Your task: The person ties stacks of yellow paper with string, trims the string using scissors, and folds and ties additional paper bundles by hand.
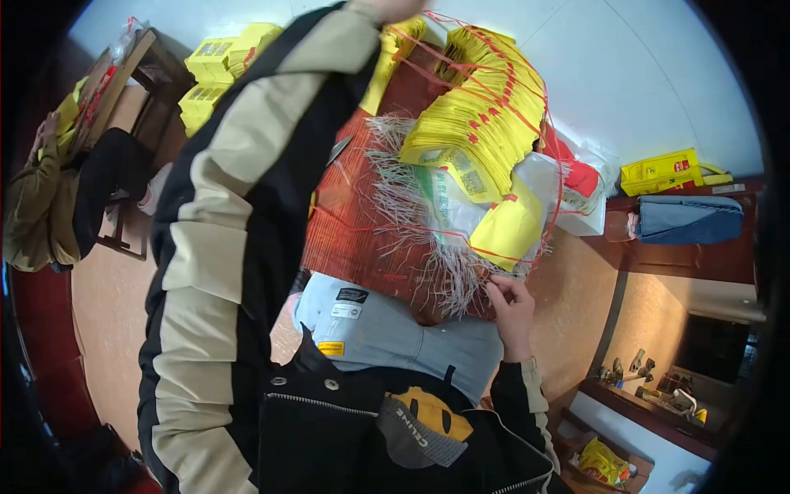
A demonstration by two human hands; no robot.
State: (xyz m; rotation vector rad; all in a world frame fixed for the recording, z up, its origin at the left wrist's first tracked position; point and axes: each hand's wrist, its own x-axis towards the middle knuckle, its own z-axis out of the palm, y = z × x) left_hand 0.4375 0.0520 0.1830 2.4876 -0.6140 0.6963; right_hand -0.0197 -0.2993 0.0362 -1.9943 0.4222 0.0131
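Note:
My left arm reaches to the top edge, where only part of my left hand (pixel 393 8) shows; its fingers are out of frame, close to a loose red plastic strap (pixel 461 18). My right hand (pixel 514 319) is at the table's near right corner, thumb and forefinger pinched beside a fringe of thin white cords (pixel 461 284). What it pinches is too small to make out. Before me a long row of flat yellow printed packages (pixel 481 107) leans in a curve, with red strapping across it. A yellow sheet (pixel 508 230) and a white plastic sack (pixel 453 206) lie at its near end.
The red-brown table (pixel 350 251) carries a metal blade (pixel 339 150). Yellow stacks (pixel 206 62) stand at upper left; another person (pixel 41 198) sits at a wooden table on the left. A white box (pixel 580 214) and folded jeans (pixel 690 219) are on the right.

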